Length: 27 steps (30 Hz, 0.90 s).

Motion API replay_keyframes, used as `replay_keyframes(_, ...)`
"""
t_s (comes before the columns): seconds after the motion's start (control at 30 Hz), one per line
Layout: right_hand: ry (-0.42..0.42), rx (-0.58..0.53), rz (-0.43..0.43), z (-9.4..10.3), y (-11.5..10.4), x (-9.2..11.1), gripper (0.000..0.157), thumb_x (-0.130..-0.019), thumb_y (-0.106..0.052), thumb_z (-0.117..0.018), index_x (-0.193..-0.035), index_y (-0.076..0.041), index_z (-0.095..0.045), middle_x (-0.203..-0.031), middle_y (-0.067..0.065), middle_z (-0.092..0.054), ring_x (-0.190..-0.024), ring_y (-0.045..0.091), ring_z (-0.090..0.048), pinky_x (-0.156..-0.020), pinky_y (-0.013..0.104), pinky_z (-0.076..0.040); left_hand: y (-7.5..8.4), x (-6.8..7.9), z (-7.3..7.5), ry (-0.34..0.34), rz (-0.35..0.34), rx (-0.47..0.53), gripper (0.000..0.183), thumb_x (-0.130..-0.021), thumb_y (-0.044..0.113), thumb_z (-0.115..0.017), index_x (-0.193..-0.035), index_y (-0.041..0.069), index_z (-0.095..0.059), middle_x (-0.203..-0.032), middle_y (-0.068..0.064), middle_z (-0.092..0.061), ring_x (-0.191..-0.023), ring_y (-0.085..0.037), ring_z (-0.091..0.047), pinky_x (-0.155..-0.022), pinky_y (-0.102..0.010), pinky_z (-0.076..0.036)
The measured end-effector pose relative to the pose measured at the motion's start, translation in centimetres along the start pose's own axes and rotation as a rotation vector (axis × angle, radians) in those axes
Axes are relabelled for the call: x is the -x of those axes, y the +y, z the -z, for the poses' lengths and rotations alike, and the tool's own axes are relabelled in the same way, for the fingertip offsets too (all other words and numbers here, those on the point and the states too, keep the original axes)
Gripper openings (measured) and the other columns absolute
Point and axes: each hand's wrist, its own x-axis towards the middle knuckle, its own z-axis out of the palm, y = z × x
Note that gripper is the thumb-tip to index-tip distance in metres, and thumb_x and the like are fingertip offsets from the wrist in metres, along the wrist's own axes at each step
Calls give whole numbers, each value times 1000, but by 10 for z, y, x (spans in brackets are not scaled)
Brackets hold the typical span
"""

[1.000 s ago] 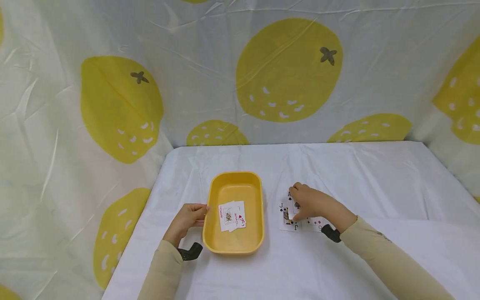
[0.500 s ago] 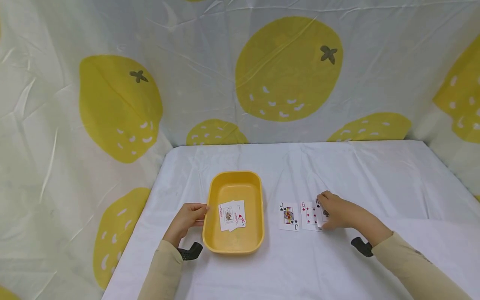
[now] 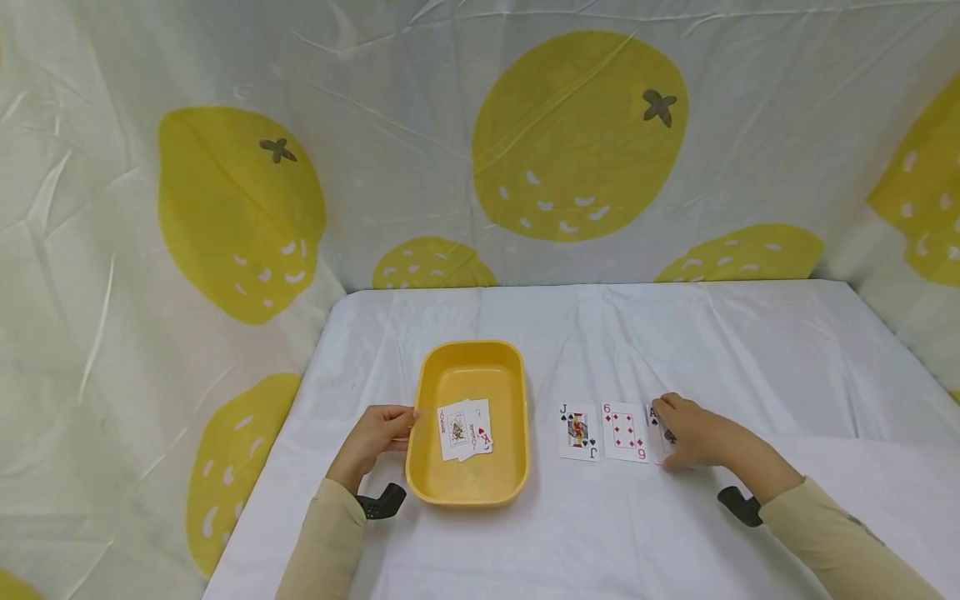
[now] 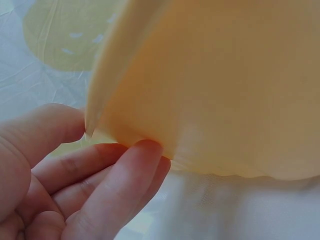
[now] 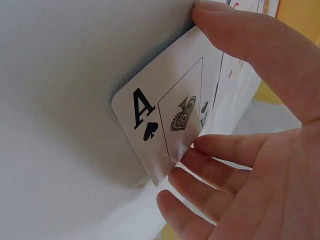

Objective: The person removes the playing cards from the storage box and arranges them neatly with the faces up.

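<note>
In the head view my left hand [image 3: 372, 440] is at the left side of a yellow plastic tray [image 3: 472, 382]. Close up in the left wrist view, the thumb lies at the rim and the fingers reach under the tray wall [image 4: 220, 90]. An ace of spades [image 5: 145, 115] is held by its edges between the thumb and fingers of my right hand [image 3: 697, 435], low over the white cloth. Just left of it lie a six of diamonds [image 3: 624, 432] and a jack of spades [image 3: 578, 432], face up in a row.
Inside the tray lie overlapping joker cards [image 3: 454, 432], face up. A white cloth covers the table [image 3: 600, 533]. Lemon-print curtains [image 3: 420, 125] rise behind it and along the sides.
My right hand has moved rightward with the ace of spades, from over the jack, past the six, to the row's right end. The jack and six are now uncovered. My left hand stays put.
</note>
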Motion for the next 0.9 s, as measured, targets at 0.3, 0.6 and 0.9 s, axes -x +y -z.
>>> replay_keyframes(0.3, 19, 7, 13, 8, -5, -3, 93, -63, -30, -80, -128, 16, -32, -129, 34, -32, -116, 48, -32, -93, 58, -31, 16, 12, -1, -11, 6, -11, 31, -88, 12, -58, -106, -13, -59, -89, -19, -65, -72, -22, -65, -64, -34, -54)
replay_keyframes(0.6, 66, -21, 59, 25, -30, -14, 90, -67, -30, -78, -131, 12, -32, -132, 31, -31, -120, 46, -30, -97, 56, -28, 26, 20, -3, 0, 11, -16, 30, -88, 10, -56, -106, -14, -59, -91, -20, -64, -74, -22, -65, -64, -33, -54)
replay_keyframes(0.9, 89, 7, 143, 36, -62, -31, 87, -71, -31, -75, -132, 12, -30, -134, 29, -31, -122, 43, -30, -99, 51, -29, 0, -1, 0, 10, 22, -6, 33, -86, 16, -61, -106, -10, -61, -92, -19, -65, -74, -24, -65, -62, -34, -54)
